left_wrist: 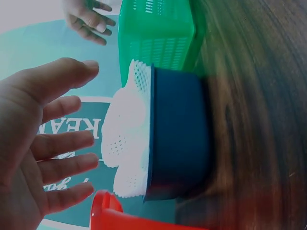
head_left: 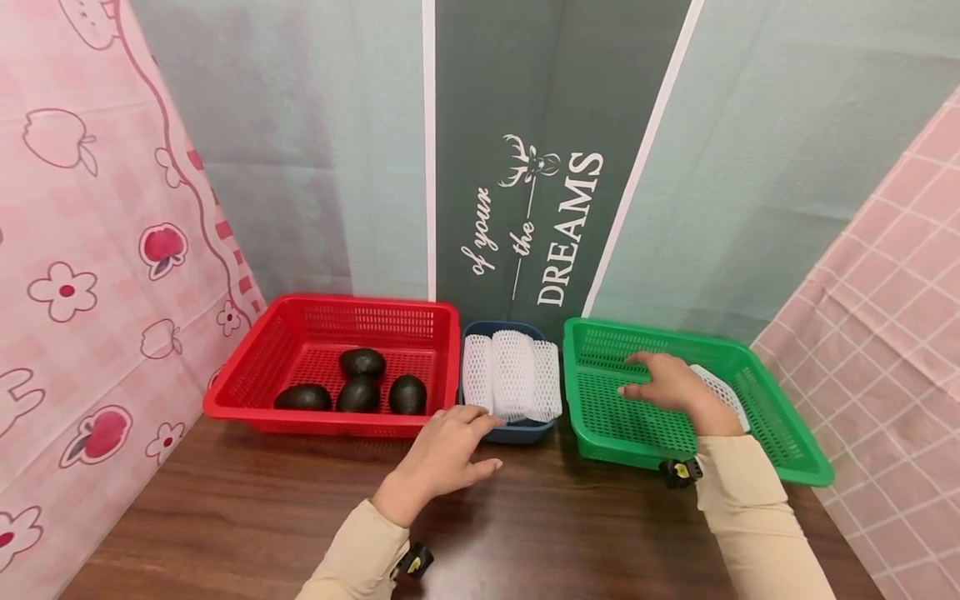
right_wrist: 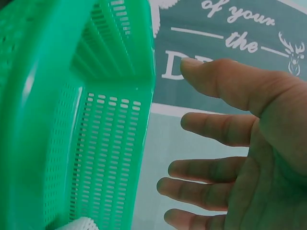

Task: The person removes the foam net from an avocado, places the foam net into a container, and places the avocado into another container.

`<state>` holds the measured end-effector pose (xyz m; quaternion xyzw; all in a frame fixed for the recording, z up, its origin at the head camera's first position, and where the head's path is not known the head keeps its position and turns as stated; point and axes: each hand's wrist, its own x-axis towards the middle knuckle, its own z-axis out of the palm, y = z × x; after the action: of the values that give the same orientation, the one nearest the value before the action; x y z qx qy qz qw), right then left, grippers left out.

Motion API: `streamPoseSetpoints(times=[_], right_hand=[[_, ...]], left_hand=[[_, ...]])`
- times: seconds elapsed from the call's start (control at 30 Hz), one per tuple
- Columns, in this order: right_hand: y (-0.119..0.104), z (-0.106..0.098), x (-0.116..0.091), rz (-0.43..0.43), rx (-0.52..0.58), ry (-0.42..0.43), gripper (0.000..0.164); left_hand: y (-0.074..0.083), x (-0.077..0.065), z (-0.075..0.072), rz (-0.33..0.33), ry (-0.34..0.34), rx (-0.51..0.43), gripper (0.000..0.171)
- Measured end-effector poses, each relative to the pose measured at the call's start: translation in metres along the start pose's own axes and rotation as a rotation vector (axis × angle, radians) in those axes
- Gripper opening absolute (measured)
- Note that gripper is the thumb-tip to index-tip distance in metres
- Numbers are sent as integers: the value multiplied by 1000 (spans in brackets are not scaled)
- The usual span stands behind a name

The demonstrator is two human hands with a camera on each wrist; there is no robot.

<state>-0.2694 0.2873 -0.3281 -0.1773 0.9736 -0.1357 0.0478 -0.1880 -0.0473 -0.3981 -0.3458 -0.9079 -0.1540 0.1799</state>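
My left hand [head_left: 448,450] hovers in front of the small blue basket [head_left: 517,434], fingers spread and holding nothing. Several white foam net sleeves [head_left: 513,375] lie side by side in that basket, rising above its rim in the left wrist view. Over the green basket [head_left: 615,452] is my right hand [head_left: 667,383], its fingers apart and nothing between them. Beneath the right wrist, a white netted item [head_left: 723,392] lies at the right side of the green basket, partly hidden by the arm. The right wrist view shows the open palm beside the green wall.
To the left, a red basket [head_left: 330,421] holds several dark avocados [head_left: 363,363]. All three baskets stand in a row on a brown wooden table [head_left: 247,500], against a printed cloth backdrop [head_left: 480,100]. Pink patterned cloths hang at both sides.
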Motion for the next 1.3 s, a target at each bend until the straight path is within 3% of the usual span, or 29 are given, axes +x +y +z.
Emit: streamPoseSetpoints(times=[0.23, 0.57, 0.9, 1.3], right_hand=[[10, -7, 7, 21, 11, -17, 58], [34, -13, 13, 114, 46, -45, 62], [63, -15, 20, 183, 92, -46, 64], [105, -10, 17, 286, 97, 10, 72]], left_hand=[[4, 0, 7, 21, 54, -5, 41], [16, 1, 19, 34, -21, -1, 46], [30, 8, 32, 9, -42, -65, 45], [36, 11, 44, 20, 4, -101, 44]])
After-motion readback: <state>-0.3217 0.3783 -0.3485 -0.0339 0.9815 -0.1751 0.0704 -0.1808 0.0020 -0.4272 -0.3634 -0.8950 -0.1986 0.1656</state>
